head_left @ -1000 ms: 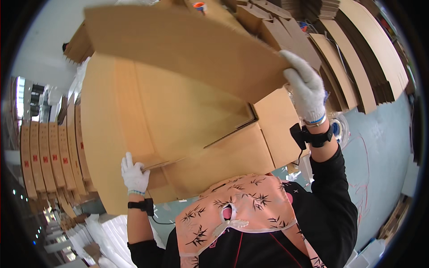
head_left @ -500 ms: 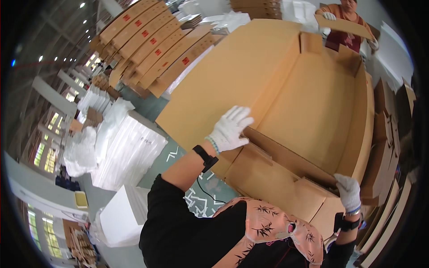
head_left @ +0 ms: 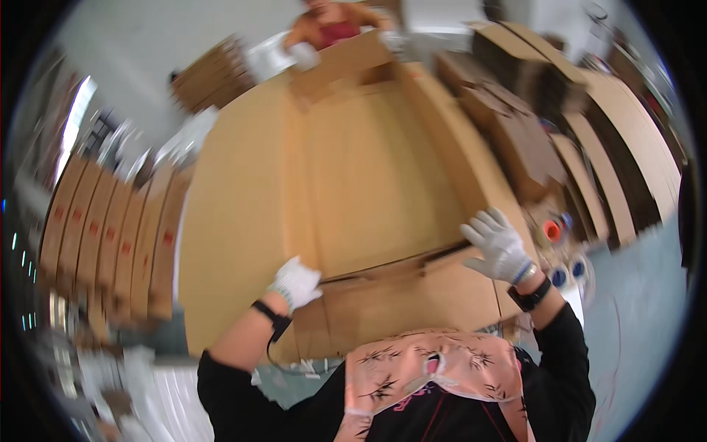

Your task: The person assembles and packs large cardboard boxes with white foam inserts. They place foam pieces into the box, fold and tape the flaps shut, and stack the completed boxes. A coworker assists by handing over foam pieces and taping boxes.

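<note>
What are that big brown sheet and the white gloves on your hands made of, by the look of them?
The big brown sheet looks like matte corrugated cardboard: dull tan, with straight creases and flaps. The gloves on the left hand and right hand look like knitted white fabric, probably cotton, with a ribbed weave.

Left of the hands, bright windows [head_left: 74, 118] and a row of flat boxes [head_left: 110, 236]; right, leaning cardboard stacks [head_left: 611, 162] over grey-blue floor [head_left: 633, 309]; beyond, pale wall [head_left: 162, 37].
</note>
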Motion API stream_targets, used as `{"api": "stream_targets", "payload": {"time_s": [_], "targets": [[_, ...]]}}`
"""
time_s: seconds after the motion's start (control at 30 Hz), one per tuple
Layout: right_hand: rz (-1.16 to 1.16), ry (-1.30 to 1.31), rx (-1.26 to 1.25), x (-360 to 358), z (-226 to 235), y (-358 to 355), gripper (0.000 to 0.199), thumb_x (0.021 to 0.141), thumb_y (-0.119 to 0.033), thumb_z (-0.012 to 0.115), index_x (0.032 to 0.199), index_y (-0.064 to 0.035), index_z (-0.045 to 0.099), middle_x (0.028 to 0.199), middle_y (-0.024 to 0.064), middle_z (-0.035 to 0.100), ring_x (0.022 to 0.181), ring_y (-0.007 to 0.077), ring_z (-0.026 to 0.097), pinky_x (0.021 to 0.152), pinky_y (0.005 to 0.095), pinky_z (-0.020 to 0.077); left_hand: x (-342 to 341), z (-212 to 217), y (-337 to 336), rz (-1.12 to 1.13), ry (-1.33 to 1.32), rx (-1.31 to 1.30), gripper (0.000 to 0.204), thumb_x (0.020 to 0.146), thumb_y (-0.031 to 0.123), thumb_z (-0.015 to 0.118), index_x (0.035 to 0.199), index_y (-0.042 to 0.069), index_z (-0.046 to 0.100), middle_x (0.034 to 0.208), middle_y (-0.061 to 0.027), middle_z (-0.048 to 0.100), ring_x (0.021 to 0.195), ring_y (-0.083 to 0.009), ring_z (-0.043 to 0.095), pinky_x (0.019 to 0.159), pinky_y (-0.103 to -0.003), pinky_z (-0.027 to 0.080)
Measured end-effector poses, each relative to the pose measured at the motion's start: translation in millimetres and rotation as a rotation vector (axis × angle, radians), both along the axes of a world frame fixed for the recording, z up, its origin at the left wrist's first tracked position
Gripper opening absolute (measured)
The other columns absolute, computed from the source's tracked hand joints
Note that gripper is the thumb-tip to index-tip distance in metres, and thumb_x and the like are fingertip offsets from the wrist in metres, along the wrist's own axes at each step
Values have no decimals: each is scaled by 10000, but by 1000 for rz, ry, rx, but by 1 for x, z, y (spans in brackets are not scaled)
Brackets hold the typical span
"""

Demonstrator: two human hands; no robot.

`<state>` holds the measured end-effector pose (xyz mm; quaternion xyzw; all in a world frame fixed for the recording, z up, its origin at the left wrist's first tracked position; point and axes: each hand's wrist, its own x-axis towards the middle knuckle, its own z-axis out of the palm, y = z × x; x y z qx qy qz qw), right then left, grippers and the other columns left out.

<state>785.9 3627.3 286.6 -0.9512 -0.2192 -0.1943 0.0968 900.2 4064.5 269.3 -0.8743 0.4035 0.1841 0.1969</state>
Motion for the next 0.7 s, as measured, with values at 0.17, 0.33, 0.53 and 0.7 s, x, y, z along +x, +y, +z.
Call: {"api": "stream_targets", "payload": {"time_s": [0.17,0.33,0.53,0.7], "targets": [[-296,49,246,-130,5,37,493,758,-335,717,1144,-57,587,1032,136,629,1019,312,592,878,441,479,-1,20,-1,-180,-42,39,483,813,526,645,885,48,649,806,-197,684,823,-380,651,768,-483,517],[-954,413,132,-288,-42,66,352,827,-412,632,955,-85,654,819,127,670,809,346,661,717,465,524,13,11,-17,-360,100,187,529,862,534,569,1010,37,676,925,-226,690,851,-407,663,769,-512,515],[-1660,620,390,-485,-36,168,352,843,-383,583,1001,-75,651,869,176,681,850,359,668,743,481,529,-1,18,-36,-437,-31,456,610,861,602,521,961,33,717,981,-210,692,946,-387,658,815,-487,513],[-2284,123,149,-645,-8,234,350,856,-384,585,1064,-114,663,953,145,690,917,339,655,816,443,519,39,-24,-40,-416,-75,664,620,921,611,421,1036,92,741,1073,-149,707,1036,-330,664,832,-481,519]]}}
